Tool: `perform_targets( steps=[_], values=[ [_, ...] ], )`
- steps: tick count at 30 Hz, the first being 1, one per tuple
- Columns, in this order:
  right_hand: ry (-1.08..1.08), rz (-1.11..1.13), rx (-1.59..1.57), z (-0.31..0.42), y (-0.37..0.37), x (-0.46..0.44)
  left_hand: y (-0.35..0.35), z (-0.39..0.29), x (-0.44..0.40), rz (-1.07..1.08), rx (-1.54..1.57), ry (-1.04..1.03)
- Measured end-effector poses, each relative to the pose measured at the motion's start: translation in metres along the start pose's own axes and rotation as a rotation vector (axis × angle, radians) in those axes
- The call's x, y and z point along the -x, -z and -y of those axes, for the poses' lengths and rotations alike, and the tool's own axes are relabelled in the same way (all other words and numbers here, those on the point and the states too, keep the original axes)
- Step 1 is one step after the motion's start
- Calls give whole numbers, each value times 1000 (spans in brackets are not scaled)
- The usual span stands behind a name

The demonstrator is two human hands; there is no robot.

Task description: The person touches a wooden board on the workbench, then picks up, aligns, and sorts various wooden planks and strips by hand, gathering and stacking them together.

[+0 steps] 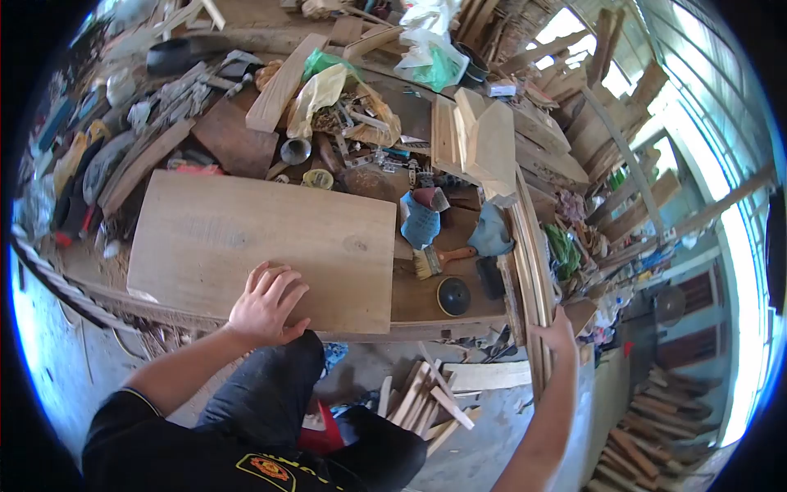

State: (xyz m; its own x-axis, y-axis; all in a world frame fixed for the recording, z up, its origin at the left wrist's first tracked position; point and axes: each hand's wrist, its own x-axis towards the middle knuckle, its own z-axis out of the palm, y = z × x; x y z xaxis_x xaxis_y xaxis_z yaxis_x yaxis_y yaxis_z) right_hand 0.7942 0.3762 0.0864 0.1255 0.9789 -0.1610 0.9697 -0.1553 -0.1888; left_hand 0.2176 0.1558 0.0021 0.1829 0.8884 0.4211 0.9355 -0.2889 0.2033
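A wide, pale wooden board (262, 221) lies flat on the workbench in front of me. My left hand (269, 303) rests on it near the front edge, fingers spread and holding nothing. At the bench's right end, several long thin wooden strips (534, 279) stand side by side, reaching past the front edge. My right hand (557, 332) grips them from the right, its thumb across the near part and some fingers hidden behind. Between board and strips lie a paintbrush (443, 259), a round black disc (452, 296) and a blue sandpaper piece (420, 220).
Cut wooden blocks (492, 143) stand at the bench's back right. Tools, plastic bags (430, 45) and offcuts crowd the back. Wood scraps (422, 402) lie on the floor by my legs, and more wood is stacked (648, 443) at the lower right.
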Motion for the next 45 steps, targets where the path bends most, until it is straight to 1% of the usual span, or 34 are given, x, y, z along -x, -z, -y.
perform_targets(
  steps=[1,3,5,7,9,12,14,16,17,18,19,21,23,25,27,29,30,32,33,35,36,37,38,39,41,43,45],
  values=[
    [1,14,15,-3,-1,-3,0,1,-1,8,-9,-29],
    [-5,-5,12,-2,-4,-2,-2,-2,0,2,-19,2],
    [21,-32,57,-2,-2,-1,-1,-3,-1,24,-13,-18],
    [-11,-18,51,0,1,0,-2,-3,-1,29,-11,-8],
    [33,-11,58,-2,0,-2,-4,-3,-4,16,-11,-18],
    [-14,35,55,10,5,5,-7,-3,0,26,-18,-23],
    [44,-26,23,8,0,5,-9,-3,-1,62,-27,-34],
    [-66,-138,73,20,-2,15,-11,-4,1,57,-69,-10],
    [-90,-226,189,27,-5,24,-11,-4,1,109,-66,-33],
    [-30,-377,284,42,-5,43,-12,-5,0,88,-75,-29],
    [-62,-341,278,50,-9,66,-13,-7,0,58,-82,-24],
    [420,-791,163,65,-13,97,-16,-9,-1,61,-101,-53],
    [637,-782,-205,74,-49,148,-18,-9,0,51,-132,-31],
    [749,-620,-308,75,-93,199,-19,-9,0,70,-149,-45],
    [610,-428,-346,55,-149,230,-20,-9,0,85,-155,-40],
    [339,-310,-424,14,-217,249,-25,-5,1,115,-166,-48],
    [328,-298,-441,-6,-246,252,-28,-2,2,111,-162,-48],
    [-154,13,-654,-50,-308,259,-30,-3,4,131,-166,-47],
    [-245,89,-639,-79,-351,261,-34,0,7,160,-178,-48],
    [-301,312,-476,-134,-437,268,-42,12,11,94,-169,-101],
    [-273,342,-426,-157,-476,272,-44,12,12,129,-182,-94],
    [-240,373,-376,-171,-505,274,-43,10,11,120,-199,-95],
    [-308,431,-306,-173,-516,270,-41,10,9,112,-216,-102],
    [-348,424,-264,-186,-546,273,-41,10,9,139,-228,-101],
    [-493,558,-239,-202,-590,266,-40,13,9,115,-247,-74],
    [-533,463,-299,-204,-618,260,-40,13,9,129,-291,-70],
    [-523,435,-294,-202,-644,254,-37,13,8,147,-347,-79]
  ],
)
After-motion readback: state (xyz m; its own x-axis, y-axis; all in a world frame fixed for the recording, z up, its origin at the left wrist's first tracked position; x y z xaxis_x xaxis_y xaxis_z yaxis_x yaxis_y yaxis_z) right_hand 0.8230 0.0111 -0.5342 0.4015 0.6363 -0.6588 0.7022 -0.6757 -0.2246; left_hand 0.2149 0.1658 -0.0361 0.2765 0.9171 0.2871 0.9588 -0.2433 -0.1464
